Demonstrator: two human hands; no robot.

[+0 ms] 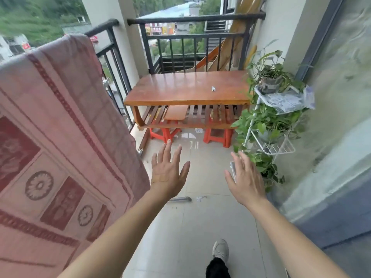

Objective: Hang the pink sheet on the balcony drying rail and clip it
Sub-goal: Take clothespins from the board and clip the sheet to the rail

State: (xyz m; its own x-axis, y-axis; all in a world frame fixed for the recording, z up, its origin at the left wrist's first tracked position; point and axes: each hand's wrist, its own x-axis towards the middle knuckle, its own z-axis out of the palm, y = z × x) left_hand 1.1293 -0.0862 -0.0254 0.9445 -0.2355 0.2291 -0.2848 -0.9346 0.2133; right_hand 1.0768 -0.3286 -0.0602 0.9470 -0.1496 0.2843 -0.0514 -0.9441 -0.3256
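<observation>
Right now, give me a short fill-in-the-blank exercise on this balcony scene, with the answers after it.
1. The pink sheet hangs over the balcony ____.
2. Both the left hand and the right hand are open and hold ____.
3. A small white clip lies on the wooden ____.
4. Under the table stand two ____ stools.

Answers: railing; nothing; table; red

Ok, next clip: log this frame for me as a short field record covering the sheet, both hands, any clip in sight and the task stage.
sheet: pink sheet draped over the balcony rail on the left
clip on sheet: none visible
left hand: open, fingers spread, empty, clear of the sheet
right hand: open, empty
possible clip: small white object on the wooden table; too small to confirm
surroundings: plant rack on the right, tiled floor
stage: hung, clipping apparently not yet done
</observation>
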